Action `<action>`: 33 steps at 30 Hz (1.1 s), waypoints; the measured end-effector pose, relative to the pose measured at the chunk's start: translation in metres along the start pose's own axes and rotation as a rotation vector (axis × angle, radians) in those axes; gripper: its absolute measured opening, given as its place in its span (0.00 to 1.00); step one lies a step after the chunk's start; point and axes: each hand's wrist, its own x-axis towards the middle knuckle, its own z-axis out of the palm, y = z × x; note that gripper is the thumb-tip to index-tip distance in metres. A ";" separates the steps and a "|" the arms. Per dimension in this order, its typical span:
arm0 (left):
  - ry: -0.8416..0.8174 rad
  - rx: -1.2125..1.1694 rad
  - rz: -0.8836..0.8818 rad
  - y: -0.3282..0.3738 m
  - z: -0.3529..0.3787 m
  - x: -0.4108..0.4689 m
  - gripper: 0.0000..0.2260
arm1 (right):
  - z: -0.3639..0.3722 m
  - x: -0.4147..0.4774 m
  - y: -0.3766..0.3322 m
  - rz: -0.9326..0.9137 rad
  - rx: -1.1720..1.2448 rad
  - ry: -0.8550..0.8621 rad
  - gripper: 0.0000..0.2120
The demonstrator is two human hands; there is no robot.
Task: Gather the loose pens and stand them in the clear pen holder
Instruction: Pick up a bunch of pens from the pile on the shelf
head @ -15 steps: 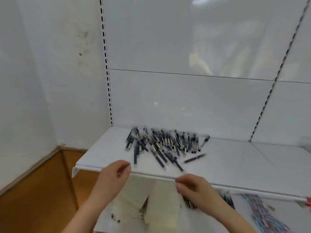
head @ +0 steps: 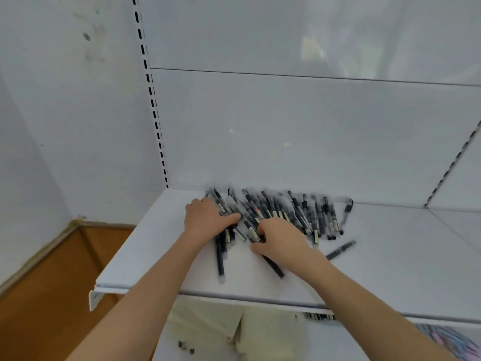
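Nothing here can be read. The pens [head: 276, 209] heaped on the white shelf [head: 145, 259] carry small pale labels [head: 335, 225] on their barrels, but blur makes any print on them illegible. Below and right of the pens, under the shelf's front lip, a black-and-white striped strip [head: 318, 316] shows bars only.

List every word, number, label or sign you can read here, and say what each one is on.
No text here can be read.
Pale labels on the pens: too small and blurred to read.
Black-and-white striped strip under the front edge of the shelf: blurred, unreadable.
Colourful items at lower right: no legible print.
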 end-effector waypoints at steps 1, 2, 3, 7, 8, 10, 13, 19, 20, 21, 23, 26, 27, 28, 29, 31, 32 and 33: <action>-0.007 -0.005 -0.006 0.001 0.002 0.005 0.30 | 0.001 0.004 0.002 -0.001 -0.007 0.002 0.17; -0.015 -0.021 -0.021 0.002 0.003 0.009 0.30 | 0.000 0.006 0.003 0.000 -0.016 -0.002 0.18; -0.020 -0.041 -0.034 0.002 0.005 0.012 0.30 | 0.000 0.007 0.004 0.002 -0.030 -0.004 0.18; -0.034 -0.045 -0.033 0.004 0.005 0.014 0.28 | 0.001 0.008 0.003 0.012 -0.066 -0.027 0.20; -0.032 -0.054 -0.031 0.005 0.006 0.015 0.27 | 0.001 0.007 0.002 0.008 -0.072 -0.031 0.20; -0.036 -0.088 -0.052 0.004 0.008 0.017 0.26 | 0.000 0.007 0.001 -0.002 -0.081 -0.041 0.19; -0.035 -0.139 -0.078 0.004 0.010 0.018 0.18 | -0.001 0.008 0.001 -0.025 -0.102 -0.047 0.19; -0.006 -0.185 -0.116 0.012 0.009 0.022 0.11 | -0.002 0.009 0.007 -0.067 -0.109 -0.055 0.19; 0.009 -0.176 -0.126 0.013 0.010 0.024 0.11 | -0.002 0.009 0.009 -0.071 -0.109 -0.052 0.18; 0.021 -0.160 -0.138 0.014 0.010 0.025 0.13 | -0.003 0.009 0.010 -0.075 -0.108 -0.050 0.18; 0.026 -0.130 -0.165 0.015 0.012 0.027 0.17 | -0.003 0.008 0.011 -0.083 -0.099 -0.050 0.18; 0.027 -0.143 -0.202 0.012 0.014 0.032 0.18 | -0.003 0.006 0.015 -0.081 -0.079 -0.051 0.17; 0.030 -0.129 -0.207 0.012 0.016 0.034 0.19 | -0.004 0.006 0.016 -0.081 -0.075 -0.049 0.16; 0.028 -0.102 -0.208 0.012 0.015 0.034 0.20 | -0.004 0.006 0.016 -0.083 -0.072 -0.046 0.16; 0.031 -0.071 -0.203 0.012 0.016 0.036 0.21 | -0.004 0.005 0.017 -0.089 -0.073 -0.042 0.16; 0.033 -0.038 -0.201 0.013 0.015 0.037 0.21 | -0.004 0.004 0.019 -0.097 -0.088 -0.034 0.18; 0.023 -0.040 -0.197 0.013 0.013 0.037 0.20 | -0.004 0.003 0.019 -0.100 -0.098 -0.028 0.19; 0.016 -0.041 -0.182 0.011 0.012 0.037 0.17 | -0.004 0.003 0.020 -0.102 -0.102 -0.024 0.20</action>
